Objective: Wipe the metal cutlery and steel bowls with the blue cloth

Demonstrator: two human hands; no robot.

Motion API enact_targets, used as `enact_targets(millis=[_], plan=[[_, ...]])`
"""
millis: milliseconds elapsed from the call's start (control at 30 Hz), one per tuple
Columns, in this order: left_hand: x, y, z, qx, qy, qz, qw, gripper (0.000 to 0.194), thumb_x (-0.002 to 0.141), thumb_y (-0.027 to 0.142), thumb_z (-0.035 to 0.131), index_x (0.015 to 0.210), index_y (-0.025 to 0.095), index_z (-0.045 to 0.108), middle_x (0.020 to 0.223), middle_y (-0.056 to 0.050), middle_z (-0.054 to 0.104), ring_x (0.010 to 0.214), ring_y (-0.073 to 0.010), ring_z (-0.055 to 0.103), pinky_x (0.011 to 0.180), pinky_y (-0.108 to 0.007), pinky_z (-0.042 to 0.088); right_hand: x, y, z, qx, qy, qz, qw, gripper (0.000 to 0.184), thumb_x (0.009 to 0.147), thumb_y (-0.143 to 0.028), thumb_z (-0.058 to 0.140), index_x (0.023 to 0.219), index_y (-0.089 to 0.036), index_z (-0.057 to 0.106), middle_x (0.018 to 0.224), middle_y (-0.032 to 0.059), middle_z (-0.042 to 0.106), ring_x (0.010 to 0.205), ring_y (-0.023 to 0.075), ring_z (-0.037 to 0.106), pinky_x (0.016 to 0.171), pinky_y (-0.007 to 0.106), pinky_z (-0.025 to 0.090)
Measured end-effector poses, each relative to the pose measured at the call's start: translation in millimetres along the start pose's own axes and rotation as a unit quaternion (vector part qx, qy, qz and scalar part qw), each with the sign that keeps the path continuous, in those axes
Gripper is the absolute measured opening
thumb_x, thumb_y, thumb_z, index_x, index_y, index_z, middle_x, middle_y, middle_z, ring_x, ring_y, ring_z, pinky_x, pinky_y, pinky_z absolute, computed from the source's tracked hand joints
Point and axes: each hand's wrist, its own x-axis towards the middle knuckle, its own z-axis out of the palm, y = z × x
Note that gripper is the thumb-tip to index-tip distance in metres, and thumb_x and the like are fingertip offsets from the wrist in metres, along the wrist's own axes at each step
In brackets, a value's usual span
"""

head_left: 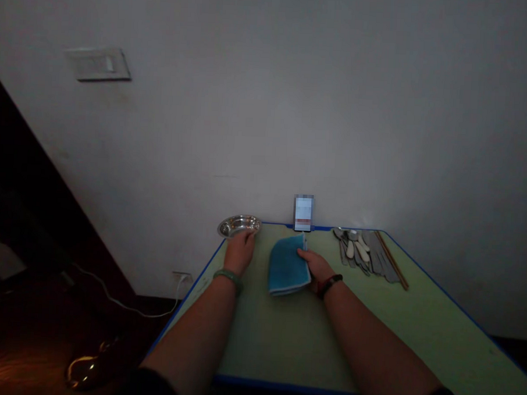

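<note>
A person's left hand (239, 252) lies narrowed over the rim of a steel dish (239, 224) left of a folded blue cloth (287, 265), the right hand (315, 267) touching the cloth's right edge, cutlery (361, 251) beyond it, any grip unclear.

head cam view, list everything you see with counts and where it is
table: 1, green top with blue edging, below the wall
steel bowl: 1, silver, far left table corner
folded cloth: 1, blue, table middle
blurred upright object: 1, pale blue, far table edge
cutlery: several, silver and cream, far right
chopsticks: 1 pair, brown, beside cutlery
wall switch plate: 1, pale grey, upper left wall
wall socket: 1, white, low on wall
white cable: 1, white, left of table
left hand: 1, on bowl rim, green bangle
right hand: 1, on cloth, dark wristband
</note>
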Motion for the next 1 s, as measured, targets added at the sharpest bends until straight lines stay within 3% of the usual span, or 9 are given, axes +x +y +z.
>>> enact_targets(millis=[100, 267, 667, 1000], plan=[[12, -14, -8.0, 0.210, 0.026, -0.007, 0.977, 0.032, 0.083, 0.023, 0.045, 0.109, 0.014, 0.062, 0.114, -0.013, 0.065, 0.107, -0.0240, 0.058, 0.095, -0.036, 0.040, 3, 0, -2, 0.021, 0.027, 0.002, 0.999, 0.010, 0.082, -0.019, 0.053, 0.083, -0.016, 0.062, 0.068, 0.0045, 0.070, 0.069, 0.0179, 0.069, 0.073, 0.033, 0.055], [15, -14, -8.1, 0.354, 0.005, 0.009, 0.935, 0.036, 0.087, 0.024, 0.037, 0.110, 0.014, 0.062, 0.114, -0.014, 0.065, 0.104, -0.0239, 0.060, 0.089, -0.034, 0.043, 1, -1, 0, 0.038, 0.031, 0.008, 0.999, 0.010, 0.082, -0.018, 0.052, 0.085, -0.016, 0.061, 0.068, 0.0048, 0.070, 0.068, 0.0181, 0.069, 0.072, 0.033, 0.055], [9, -1, -13.7, 0.463, -0.066, 0.048, 0.883, 0.036, 0.086, 0.020, 0.035, 0.104, 0.014, 0.066, 0.106, -0.014, 0.067, 0.099, -0.0228, 0.062, 0.083, -0.031, 0.047, 9, 2, -6, 0.042, 0.028, 0.003, 0.999, 0.008, 0.080, -0.019, 0.055, 0.077, -0.016, 0.061, 0.065, 0.0040, 0.068, 0.070, 0.0174, 0.068, 0.072, 0.031, 0.055], [1, 15, -8.2, 0.479, -0.112, 0.048, 0.870, 0.035, 0.088, 0.018, 0.035, 0.097, 0.013, 0.069, 0.098, -0.015, 0.069, 0.093, -0.0217, 0.065, 0.080, -0.031, 0.048, 7, 2, -5, 0.021, 0.034, -0.002, 0.999, 0.006, 0.079, -0.020, 0.055, 0.077, -0.017, 0.060, 0.065, 0.0033, 0.069, 0.068, 0.0172, 0.068, 0.071, 0.031, 0.055]])
